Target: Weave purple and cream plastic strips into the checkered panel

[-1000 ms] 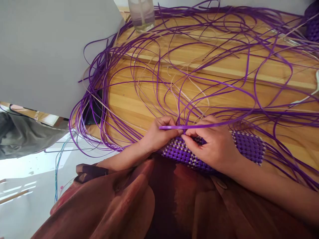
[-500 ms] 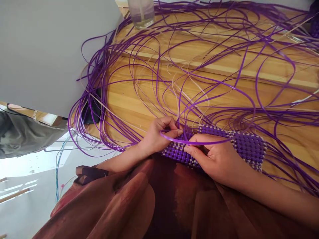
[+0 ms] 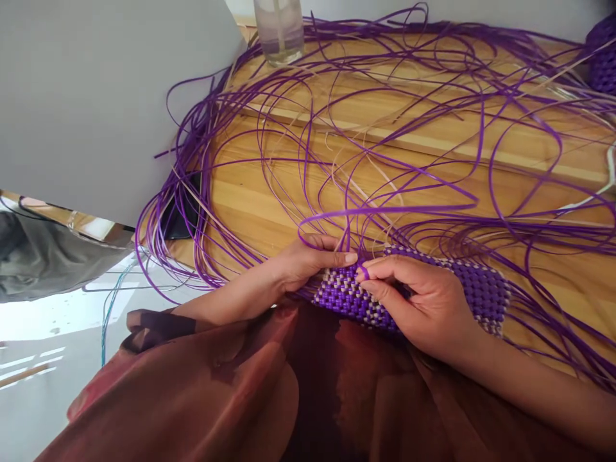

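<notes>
A woven purple and beige piece (image 3: 346,296) lies at the table's near edge, against the brown clothing. My left hand (image 3: 308,262) is closed on its upper left edge, thumb pressed flat on the weave and fingers behind it. With thumb and forefinger my right hand (image 3: 423,292) pinches a purple strip (image 3: 364,273) close to the weave, just right of the left thumb. A loose purple strip (image 3: 385,210) loops above both hands. Several more purple and beige strips fan out from the piece's far edge. The right hand covers the middle of the weave.
Long purple strips (image 3: 202,141) sprawl over the wooden table (image 3: 240,199) and hang over its left end. A clear bottle (image 3: 279,38) stands at the back. Another purple woven thing (image 3: 604,61) sits at the far right. A grey panel (image 3: 96,96) fills the upper left.
The purple strip that arced in front of both hands now loops behind them, and the right hand pinches close to the weave. The left thumb has stretched out along the edge.
</notes>
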The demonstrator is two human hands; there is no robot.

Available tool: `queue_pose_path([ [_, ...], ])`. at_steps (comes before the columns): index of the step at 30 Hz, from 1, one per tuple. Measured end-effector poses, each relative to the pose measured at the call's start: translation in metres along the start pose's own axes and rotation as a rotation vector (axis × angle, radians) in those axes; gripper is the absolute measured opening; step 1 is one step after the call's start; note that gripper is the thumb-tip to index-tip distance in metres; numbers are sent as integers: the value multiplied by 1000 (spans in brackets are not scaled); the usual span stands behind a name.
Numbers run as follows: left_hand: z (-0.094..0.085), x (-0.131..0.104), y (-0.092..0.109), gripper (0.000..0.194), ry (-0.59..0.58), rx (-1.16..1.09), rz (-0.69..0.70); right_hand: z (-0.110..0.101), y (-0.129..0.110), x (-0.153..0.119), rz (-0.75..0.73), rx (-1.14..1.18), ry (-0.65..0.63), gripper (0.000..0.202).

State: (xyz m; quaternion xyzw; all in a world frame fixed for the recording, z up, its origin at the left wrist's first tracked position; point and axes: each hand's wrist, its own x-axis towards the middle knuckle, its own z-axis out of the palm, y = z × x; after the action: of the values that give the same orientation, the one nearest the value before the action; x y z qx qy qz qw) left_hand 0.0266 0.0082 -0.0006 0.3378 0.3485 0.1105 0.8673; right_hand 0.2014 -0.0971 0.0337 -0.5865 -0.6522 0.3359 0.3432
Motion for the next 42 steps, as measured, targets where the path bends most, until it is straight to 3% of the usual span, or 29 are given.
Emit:
queue_pose_path([
  [6,9,6,-10,23,139,130,246,0,-5,8,292,288,-158,17],
  [15,9,5,-17,23,181,289,337,11,-11,8,527,454,-220,20],
  [20,9,5,-17,26,194,210,302,13,-14,5,564,494,-239,21],
  [25,10,6,-16,29,158,96,259,-14,-10,14,423,241,-332,24],
  [28,12,4,-12,28,112,85,228,-30,0,31,275,14,-244,24],
  [30,12,3,-10,26,119,120,253,-30,8,44,243,6,-171,24],
  [36,10,2,-7,25,165,238,304,-6,29,77,255,392,-179,26],
  [42,8,3,-6,24,68,163,219,-24,67,127,194,154,335,22],
])
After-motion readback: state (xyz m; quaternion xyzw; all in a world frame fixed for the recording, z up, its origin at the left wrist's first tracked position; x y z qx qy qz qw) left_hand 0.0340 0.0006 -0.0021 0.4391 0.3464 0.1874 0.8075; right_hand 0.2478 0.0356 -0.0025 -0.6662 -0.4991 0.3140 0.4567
